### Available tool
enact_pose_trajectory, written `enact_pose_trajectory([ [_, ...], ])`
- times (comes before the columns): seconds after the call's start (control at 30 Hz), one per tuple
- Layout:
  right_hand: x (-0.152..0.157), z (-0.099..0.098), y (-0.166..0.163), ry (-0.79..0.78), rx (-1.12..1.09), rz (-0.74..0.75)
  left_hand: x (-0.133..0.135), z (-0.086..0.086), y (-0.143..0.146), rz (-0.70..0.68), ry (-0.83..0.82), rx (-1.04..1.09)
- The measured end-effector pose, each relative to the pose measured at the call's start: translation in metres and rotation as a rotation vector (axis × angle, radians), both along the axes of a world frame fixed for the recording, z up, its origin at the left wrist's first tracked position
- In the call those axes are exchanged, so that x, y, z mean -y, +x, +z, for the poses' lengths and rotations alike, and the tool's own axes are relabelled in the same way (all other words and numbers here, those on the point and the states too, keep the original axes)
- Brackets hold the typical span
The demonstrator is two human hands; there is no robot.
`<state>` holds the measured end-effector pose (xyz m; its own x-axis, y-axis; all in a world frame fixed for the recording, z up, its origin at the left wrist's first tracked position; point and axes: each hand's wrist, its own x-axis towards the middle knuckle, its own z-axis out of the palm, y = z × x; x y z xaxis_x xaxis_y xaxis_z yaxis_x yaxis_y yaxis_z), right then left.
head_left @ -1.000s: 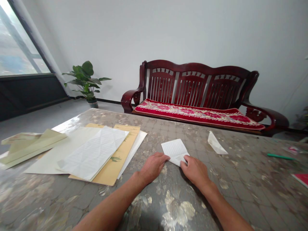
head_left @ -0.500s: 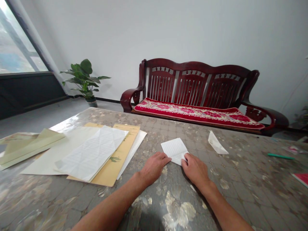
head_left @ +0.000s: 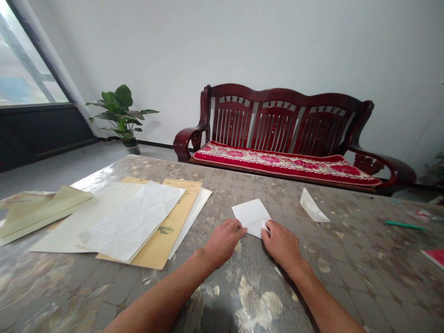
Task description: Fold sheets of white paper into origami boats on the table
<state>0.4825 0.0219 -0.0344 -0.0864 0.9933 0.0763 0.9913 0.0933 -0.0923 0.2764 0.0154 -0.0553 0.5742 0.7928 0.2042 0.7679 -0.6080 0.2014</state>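
A small folded sheet of lined white paper (head_left: 252, 213) lies on the table in front of me, with a fold line across its near part. My left hand (head_left: 226, 240) pinches its near left corner, thumb and fingers pressed together. At its right edge my right hand (head_left: 282, 243) is closed on the paper, fingers curled under. Off to the right of my right hand stands a small folded white paper piece (head_left: 312, 206). Left of my left hand, a creased sheet of lined paper (head_left: 135, 219) tops a pile of papers.
A tan notepad cover (head_left: 173, 226) lies beneath the pile. A folded yellowish sheet (head_left: 52, 210) rests at the far left. To the right are a green pen (head_left: 404, 225) and a red item (head_left: 435, 256). Beyond the table stands a wooden bench (head_left: 274, 125).
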Motion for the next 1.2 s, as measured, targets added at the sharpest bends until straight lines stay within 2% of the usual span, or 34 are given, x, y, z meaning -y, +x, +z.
enact_pose_trajectory([
  [0.2,0.0,-0.001,0.001,0.002,-0.019,-0.01,0.008,0.014,0.001,-0.004,0.035,-0.029],
  [0.3,0.001,-0.002,0.003,0.095,-0.033,0.005,0.009,0.016,0.0,-0.022,0.043,-0.036],
  [0.43,0.004,-0.004,0.004,0.232,0.013,0.226,0.008,0.016,-0.001,-0.027,0.052,-0.058],
  [0.53,0.01,-0.009,-0.001,0.211,-0.012,0.443,0.007,0.015,-0.001,-0.021,0.047,-0.05],
  [0.6,0.017,-0.014,-0.006,0.177,-0.046,0.504,0.007,0.016,0.0,-0.016,0.043,-0.043],
  [0.87,0.039,-0.026,-0.005,0.025,-0.039,0.473,0.009,0.013,0.002,0.003,0.054,-0.071],
  [1.07,0.036,-0.024,0.019,-0.045,0.005,0.45,0.01,0.014,0.002,-0.007,0.075,-0.096],
  [1.2,0.023,-0.021,0.031,-0.046,0.041,0.444,0.017,0.011,0.008,-0.009,0.061,-0.077],
])
